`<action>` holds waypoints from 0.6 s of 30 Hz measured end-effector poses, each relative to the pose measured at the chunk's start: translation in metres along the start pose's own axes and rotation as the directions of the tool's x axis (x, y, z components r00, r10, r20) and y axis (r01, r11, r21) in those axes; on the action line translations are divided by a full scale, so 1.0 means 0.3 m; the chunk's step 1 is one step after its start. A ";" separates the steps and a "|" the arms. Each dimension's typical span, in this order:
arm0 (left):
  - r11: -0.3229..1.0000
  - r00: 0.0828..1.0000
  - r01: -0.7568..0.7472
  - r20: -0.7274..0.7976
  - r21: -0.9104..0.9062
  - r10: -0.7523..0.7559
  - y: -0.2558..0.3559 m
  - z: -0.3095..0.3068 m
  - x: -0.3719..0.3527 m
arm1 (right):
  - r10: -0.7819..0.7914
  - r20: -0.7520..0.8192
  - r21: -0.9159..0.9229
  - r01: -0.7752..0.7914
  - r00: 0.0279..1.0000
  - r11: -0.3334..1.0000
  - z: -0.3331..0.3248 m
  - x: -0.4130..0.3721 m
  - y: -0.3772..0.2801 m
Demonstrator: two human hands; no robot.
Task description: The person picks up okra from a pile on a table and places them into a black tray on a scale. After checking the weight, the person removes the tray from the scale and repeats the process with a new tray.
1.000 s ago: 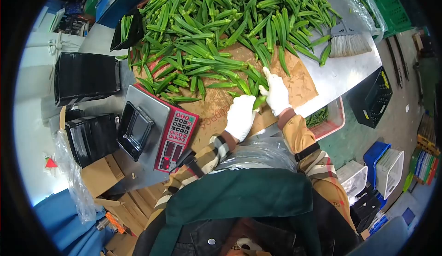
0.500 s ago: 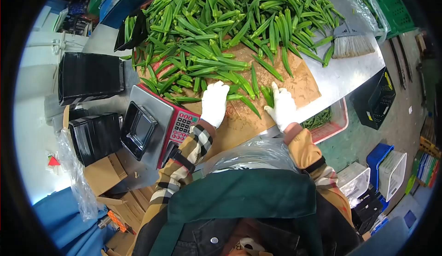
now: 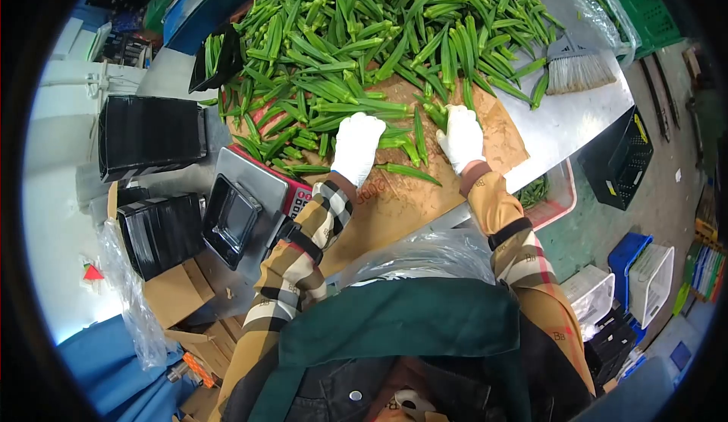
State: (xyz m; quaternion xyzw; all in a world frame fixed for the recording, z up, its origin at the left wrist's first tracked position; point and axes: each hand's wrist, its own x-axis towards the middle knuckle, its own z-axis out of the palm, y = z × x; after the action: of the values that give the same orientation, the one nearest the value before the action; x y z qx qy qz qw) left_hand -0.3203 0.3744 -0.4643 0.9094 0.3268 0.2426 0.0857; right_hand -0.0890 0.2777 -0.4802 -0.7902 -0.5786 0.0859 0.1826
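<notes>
A large heap of green okra [image 3: 356, 35] covers the back of the table, its near edge spread over brown cardboard [image 3: 379, 229]. My left hand [image 3: 358, 147], in a white glove, is closed at the near edge of the heap, with okra sticking out at its right side. My right hand [image 3: 461, 140], also gloved in white, is closed around the end of an okra at the right part of the cardboard. Between the hands lie a few loose okra, one of them [image 3: 409, 173] nearer to me.
A red scale [image 3: 298, 198] holds an empty black tray [image 3: 230, 221]. Stacked black trays [image 3: 152, 135] stand at the left. A brush [image 3: 578, 69] lies at the right, near a black crate [image 3: 618, 160] and a pink-rimmed basket [image 3: 561, 202] below the table edge.
Both hands have moved forward, toward the heap. My right hand's fingers have closed around an okra farther back. The okra it was beside is no longer visible in its former place.
</notes>
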 end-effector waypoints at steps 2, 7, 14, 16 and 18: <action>0.997 0.996 -0.028 0.090 0.073 0.022 -0.001 -0.025 0.009 | 0.082 0.058 0.007 -0.082 0.995 0.997 0.007 0.002 0.007; 0.965 0.964 0.240 -0.089 -0.108 -0.250 0.122 -0.168 -0.076 | 0.331 0.351 0.238 -0.425 0.876 0.873 -0.057 -0.036 -0.022; 0.955 0.989 0.121 0.117 -0.271 -0.092 0.256 -0.074 -0.211 | 0.207 0.251 0.120 -0.243 0.946 0.963 0.052 -0.017 -0.165; 0.972 0.999 -0.027 0.013 -0.232 0.031 0.266 -0.008 -0.192 | 0.233 0.308 0.134 -0.285 0.922 0.949 0.025 0.005 -0.154; 0.987 0.993 -0.075 0.080 -0.144 0.088 0.266 0.003 -0.162 | 0.244 0.278 0.155 -0.294 0.929 0.943 -0.022 0.002 -0.155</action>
State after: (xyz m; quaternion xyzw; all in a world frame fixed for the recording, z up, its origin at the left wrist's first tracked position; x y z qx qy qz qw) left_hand -0.3081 0.2820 -0.4587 0.9233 0.2674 0.2291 0.1537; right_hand -0.1277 0.2892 -0.4561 -0.8231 -0.4719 0.2668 0.1691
